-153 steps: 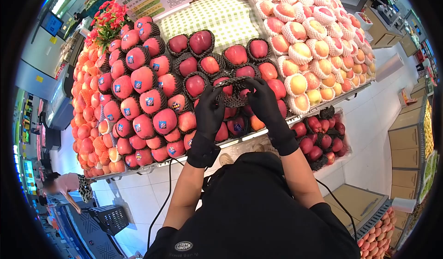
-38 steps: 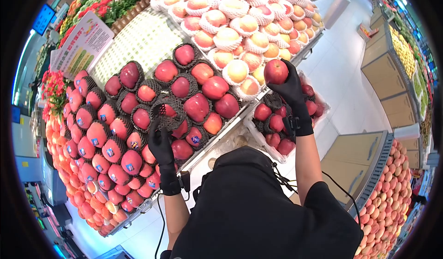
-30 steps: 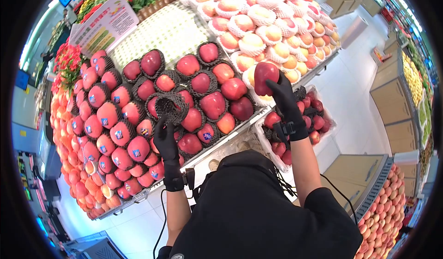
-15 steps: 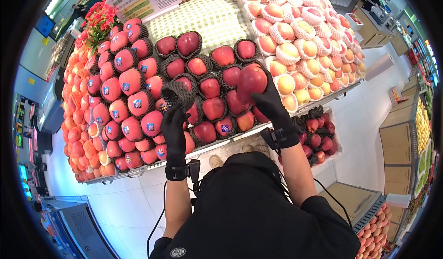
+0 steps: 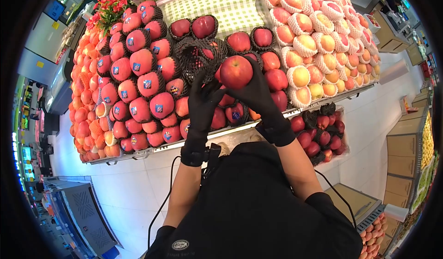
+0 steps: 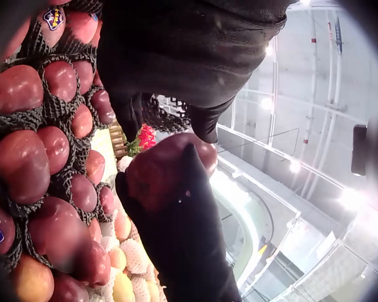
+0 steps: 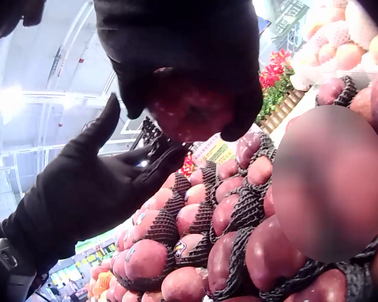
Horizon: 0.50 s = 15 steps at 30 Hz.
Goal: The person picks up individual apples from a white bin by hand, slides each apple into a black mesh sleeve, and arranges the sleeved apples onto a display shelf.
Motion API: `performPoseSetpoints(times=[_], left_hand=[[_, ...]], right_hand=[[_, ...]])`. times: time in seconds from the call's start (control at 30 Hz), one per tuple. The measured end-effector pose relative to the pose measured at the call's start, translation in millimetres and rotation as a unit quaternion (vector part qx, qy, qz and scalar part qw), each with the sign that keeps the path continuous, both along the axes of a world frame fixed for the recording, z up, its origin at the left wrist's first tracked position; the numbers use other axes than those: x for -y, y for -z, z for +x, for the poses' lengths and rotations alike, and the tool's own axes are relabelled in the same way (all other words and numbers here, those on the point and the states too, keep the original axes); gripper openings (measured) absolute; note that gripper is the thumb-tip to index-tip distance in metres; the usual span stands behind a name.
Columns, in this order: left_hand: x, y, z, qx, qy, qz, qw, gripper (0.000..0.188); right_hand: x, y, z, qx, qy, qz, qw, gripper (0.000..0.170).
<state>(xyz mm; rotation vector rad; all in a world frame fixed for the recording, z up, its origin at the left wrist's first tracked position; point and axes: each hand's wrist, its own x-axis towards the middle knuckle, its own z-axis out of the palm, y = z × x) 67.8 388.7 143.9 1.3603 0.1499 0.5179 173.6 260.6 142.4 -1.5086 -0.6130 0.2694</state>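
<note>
In the head view a red apple (image 5: 236,72) sits in the grip of the right hand (image 5: 259,97), black-gloved. Left of it the left hand (image 5: 203,103), also gloved, holds a black foam net sleeve (image 5: 193,58) by its lower part, the sleeve's mouth spread. The apple is outside the sleeve and close to it. In the left wrist view the right hand (image 6: 182,233) grips the apple (image 6: 170,165) below the left hand (image 6: 182,56). In the right wrist view the left hand's palm (image 7: 91,189) faces up beside the apple (image 7: 192,110), with the net partly hidden.
Netted red apples (image 5: 150,83) fill the display's left and middle. Behind them lies a green checked cloth (image 5: 217,9). White-netted fruit (image 5: 304,46) is stacked at the right. Below the display edge stands a box of dark red apples (image 5: 323,134).
The right hand has brought the apple left from over the white-netted fruit to beside the sleeve. The left hand, with the sleeve, has come nearer the right hand. The head view has shifted.
</note>
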Motion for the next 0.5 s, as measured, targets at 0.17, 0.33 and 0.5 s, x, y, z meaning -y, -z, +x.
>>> performPoseSetpoints(times=[0.17,0.33,0.5], left_hand=[[-4,24,20,0.020,-0.049,0.051,0.997,0.064],[-31,20,19,-0.022,-0.071,0.038,0.996,0.055],[-25,8,17,-0.053,-0.037,-0.070,0.995,0.052]], right_hand=[[-10,-10,-15,-0.023,0.019,0.028,0.999,0.083],[5,-9,0,-0.171,-0.100,0.031,0.980,0.067],[4,-4,6,-0.177,-0.149,0.036,0.972,0.061]])
